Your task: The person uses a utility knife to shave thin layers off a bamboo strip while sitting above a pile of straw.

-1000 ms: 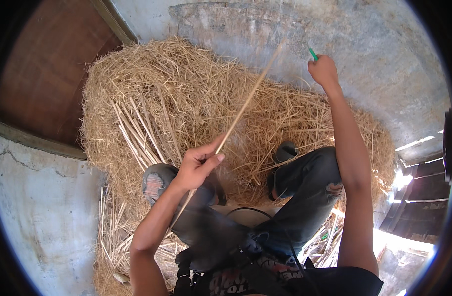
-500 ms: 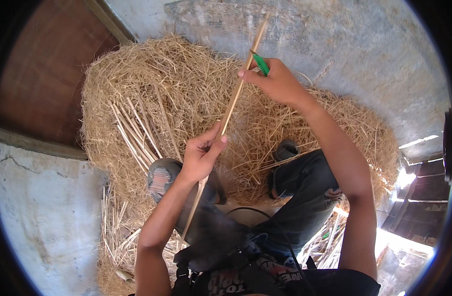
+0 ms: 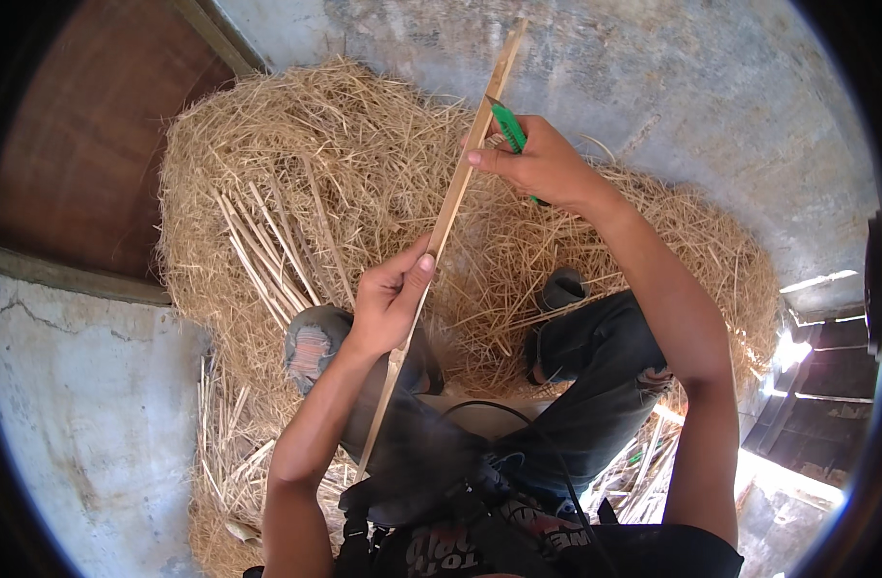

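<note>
A long, narrow, pale strip that looks like split bamboo (image 3: pixel 457 193) slants from near my lap up toward the wall. Around its middle, my left hand (image 3: pixel 383 306) is closed, the thumb lying along the strip. My right hand (image 3: pixel 549 166) grips a green utility knife (image 3: pixel 507 127) and pinches the upper part of the same strip with its thumb. The knife's dark blade tip touches or lies right beside the strip's edge; I cannot tell whether it cuts in. My right fingers behind the strip are partly hidden.
Straw (image 3: pixel 354 135) is heaped in front of me and around my legs. Several pale sticks (image 3: pixel 267 252) rest on it beside my left knee (image 3: pixel 315 347). A concrete wall (image 3: pixel 653 87) rises close behind the straw, and a brown panel (image 3: pixel 104 144) stands at the far left.
The strip has turned slightly, so more of its flat face shows. More of the green knife, including its lower end, is visible below my right hand. Both hands have barely shifted.
</note>
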`<state>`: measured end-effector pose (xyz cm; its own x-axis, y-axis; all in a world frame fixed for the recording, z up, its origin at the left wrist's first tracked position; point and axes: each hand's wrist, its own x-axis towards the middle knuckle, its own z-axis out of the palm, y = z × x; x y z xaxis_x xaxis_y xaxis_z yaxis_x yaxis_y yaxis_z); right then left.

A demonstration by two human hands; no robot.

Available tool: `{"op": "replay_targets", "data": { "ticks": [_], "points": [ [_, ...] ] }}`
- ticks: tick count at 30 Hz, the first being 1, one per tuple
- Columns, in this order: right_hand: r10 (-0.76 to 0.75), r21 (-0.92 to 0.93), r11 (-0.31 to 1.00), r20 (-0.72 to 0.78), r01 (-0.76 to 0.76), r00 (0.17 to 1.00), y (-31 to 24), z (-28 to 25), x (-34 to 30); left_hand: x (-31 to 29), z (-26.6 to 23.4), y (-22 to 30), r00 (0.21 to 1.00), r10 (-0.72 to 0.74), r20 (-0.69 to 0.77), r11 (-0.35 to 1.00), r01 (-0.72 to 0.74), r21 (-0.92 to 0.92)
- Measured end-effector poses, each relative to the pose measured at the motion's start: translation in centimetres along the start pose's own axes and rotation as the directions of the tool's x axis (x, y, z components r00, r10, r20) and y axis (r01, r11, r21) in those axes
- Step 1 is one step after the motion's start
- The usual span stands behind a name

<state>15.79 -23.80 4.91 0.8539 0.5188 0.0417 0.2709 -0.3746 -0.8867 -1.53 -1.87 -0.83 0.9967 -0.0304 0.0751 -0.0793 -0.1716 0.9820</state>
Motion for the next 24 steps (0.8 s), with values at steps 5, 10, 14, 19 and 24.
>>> {"op": "replay_targets", "data": {
  "ticks": [5,10,14,19,24],
  "points": [
    [-0.026,-0.390,0.920,0.019,0.031,0.999,-1.6,0.7,-1.1,0.3,-0.4,-0.8,0.995,-0.033,-0.092,0.999,0.035,0.022],
    [-0.085,-0.566,0.810,0.146,0.153,0.986,-1.6,4.3,-2.9,0.5,-0.6,-0.6,0.982,-0.036,-0.186,0.999,0.036,-0.001],
    [-0.021,-0.648,0.743,0.225,0.166,0.974,-2.5,7.6,-4.3,0.8,-1.2,-1.4,0.969,0.034,-0.243,0.998,-0.022,0.052],
    [-0.055,-0.652,0.742,0.176,0.158,0.983,-2.1,8.9,-4.3,0.3,-2.2,-1.0,0.954,0.022,-0.299,0.977,0.042,0.208],
    [-0.070,-0.718,0.686,0.091,0.114,0.993,-1.8,9.8,-3.4,0.3,-2.5,-0.8,0.953,0.022,-0.302,0.975,0.047,0.219]
  ]
}}
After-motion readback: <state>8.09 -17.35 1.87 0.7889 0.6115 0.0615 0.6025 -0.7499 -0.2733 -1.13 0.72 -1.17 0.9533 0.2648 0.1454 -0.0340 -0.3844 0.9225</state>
